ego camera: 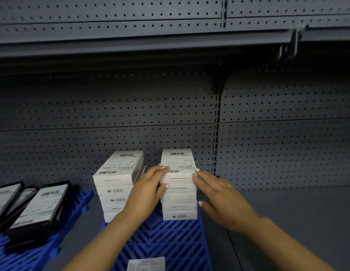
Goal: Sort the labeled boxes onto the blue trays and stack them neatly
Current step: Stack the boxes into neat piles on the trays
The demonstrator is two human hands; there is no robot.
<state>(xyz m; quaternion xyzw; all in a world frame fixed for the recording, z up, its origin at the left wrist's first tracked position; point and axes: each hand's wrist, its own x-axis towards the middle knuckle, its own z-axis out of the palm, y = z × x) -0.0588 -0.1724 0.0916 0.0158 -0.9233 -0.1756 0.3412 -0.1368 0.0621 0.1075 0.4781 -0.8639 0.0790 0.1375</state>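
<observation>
On a grey metal shelf (287, 222), seen from the head camera, two stacks of white labelled boxes stand on a blue slatted plastic tray (170, 243). Left hand (148, 188) and right hand (219, 190) press with straight fingers against the right stack (179, 184), squaring it. Sorting looks well along. Black boxes (38, 208) on another blue tray (23, 257) are cut off left; labels are unreadable.

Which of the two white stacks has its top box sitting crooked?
The left white stack: its top box is twisted askew. The right white stack, between the left hand and right hand, looks squarer.
</observation>
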